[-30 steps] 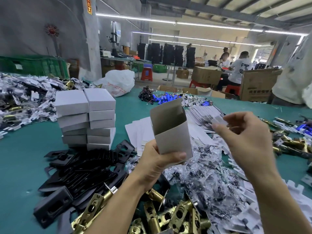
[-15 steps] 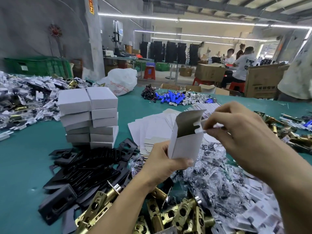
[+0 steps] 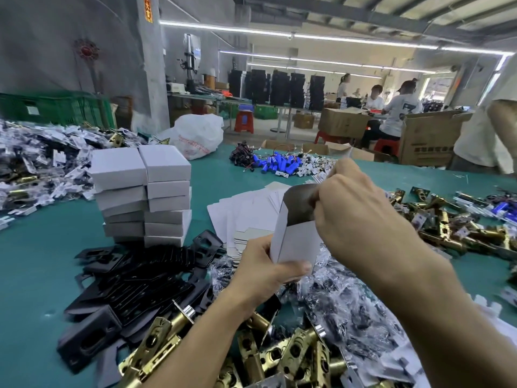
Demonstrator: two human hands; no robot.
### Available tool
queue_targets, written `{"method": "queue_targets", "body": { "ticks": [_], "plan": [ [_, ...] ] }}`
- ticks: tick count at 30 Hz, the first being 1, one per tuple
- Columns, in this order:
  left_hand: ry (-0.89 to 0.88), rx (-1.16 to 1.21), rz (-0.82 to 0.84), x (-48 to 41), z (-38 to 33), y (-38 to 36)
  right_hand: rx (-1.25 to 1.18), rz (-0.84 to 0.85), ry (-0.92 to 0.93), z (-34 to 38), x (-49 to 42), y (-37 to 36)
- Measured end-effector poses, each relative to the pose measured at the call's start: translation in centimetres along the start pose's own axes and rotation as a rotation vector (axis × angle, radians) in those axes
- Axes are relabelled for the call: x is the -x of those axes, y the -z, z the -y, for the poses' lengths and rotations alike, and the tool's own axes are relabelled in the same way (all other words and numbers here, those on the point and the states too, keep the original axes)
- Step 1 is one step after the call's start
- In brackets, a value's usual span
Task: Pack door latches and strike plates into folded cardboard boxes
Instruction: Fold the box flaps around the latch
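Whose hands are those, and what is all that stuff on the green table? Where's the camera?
The camera sits on a person's head, so you see their own two hands from above. The left hand holds a small white cardboard box with its top open. The right hand is at the box's opening; whether it holds anything is hidden. On the green table lie brass door latches, black strike plates, little plastic bags, flat unfolded boxes and a stack of closed boxes.
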State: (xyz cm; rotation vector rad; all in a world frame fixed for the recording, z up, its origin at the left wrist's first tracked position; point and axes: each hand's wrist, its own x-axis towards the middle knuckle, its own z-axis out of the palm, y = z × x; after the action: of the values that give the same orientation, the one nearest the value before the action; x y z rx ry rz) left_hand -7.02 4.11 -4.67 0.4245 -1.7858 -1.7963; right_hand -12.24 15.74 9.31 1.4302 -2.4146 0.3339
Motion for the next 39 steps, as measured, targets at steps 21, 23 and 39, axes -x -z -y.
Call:
{"method": "queue_targets", "body": {
  "ticks": [21,23,39],
  "plan": [
    [-0.042,-0.224,-0.119,0.0,0.1,-0.4,-0.122,0.471,0.01,-2.0,-2.7,-1.9],
    [-0.04,-0.197,-0.128,0.0,0.1,-0.5,-0.221,0.422,0.011,-2.8,-2.6,-1.7],
    [-0.152,0.18,-0.544,-0.7,-4.4,2.6,-0.415,0.355,-0.077,-1.8,-1.2,-10.3]
  ]
}}
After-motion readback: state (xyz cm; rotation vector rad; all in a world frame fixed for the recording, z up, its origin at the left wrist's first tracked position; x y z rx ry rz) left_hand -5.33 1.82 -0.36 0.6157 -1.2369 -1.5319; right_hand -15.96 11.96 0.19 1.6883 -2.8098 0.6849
